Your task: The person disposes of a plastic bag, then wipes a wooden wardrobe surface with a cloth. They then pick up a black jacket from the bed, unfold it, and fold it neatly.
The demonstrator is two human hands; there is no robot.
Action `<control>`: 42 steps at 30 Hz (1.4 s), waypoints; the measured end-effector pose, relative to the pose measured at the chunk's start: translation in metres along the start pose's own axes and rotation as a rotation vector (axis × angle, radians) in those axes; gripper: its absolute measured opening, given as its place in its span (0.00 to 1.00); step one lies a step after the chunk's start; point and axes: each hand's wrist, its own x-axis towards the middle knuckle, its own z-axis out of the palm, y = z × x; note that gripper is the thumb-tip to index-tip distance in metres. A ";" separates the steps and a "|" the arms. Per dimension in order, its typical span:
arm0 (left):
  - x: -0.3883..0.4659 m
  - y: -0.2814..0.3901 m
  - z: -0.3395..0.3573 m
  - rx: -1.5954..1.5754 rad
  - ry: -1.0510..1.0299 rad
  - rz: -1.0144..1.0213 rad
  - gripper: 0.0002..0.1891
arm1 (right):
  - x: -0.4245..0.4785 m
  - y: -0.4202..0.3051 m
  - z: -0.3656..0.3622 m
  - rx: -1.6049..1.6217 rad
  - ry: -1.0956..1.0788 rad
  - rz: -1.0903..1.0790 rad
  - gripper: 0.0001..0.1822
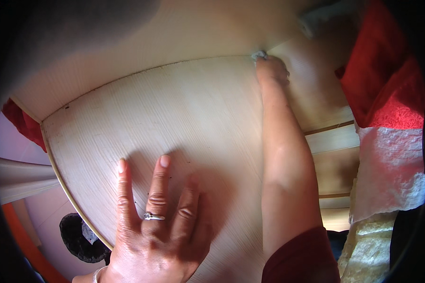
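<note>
A pale wood-grain shelf panel [198, 123] spreads out before me, with small dark specks on it. My left hand [163, 219], wearing a ring and a bracelet, is over its lower part with fingers apart and holding nothing. My right arm reaches along the panel to its far right corner. There my right hand [273, 69] is closed on a light crumpled cloth [259, 55], pressed where the panel meets the back and side boards. Most of the cloth is hidden in the hand.
Red fabric [382, 70] hangs at the right, above whitish textured fabric [386, 169]. Wooden shelf edges [334, 195] show beyond my right arm. More red fabric [26, 123] is at the left. A black bag-like thing [71, 240] lies low beyond the panel's curved edge.
</note>
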 end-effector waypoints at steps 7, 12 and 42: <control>0.003 0.008 -0.018 -0.013 -0.160 -0.096 0.21 | -0.072 -0.005 -0.033 0.608 0.018 -0.469 0.17; 0.000 0.005 -0.021 0.017 -0.176 -0.040 0.23 | -0.168 -0.029 -0.069 0.894 0.206 -0.883 0.13; -0.004 -0.015 -0.027 -0.148 0.243 -0.107 0.18 | -0.346 0.137 -0.158 0.861 -0.200 -1.283 0.22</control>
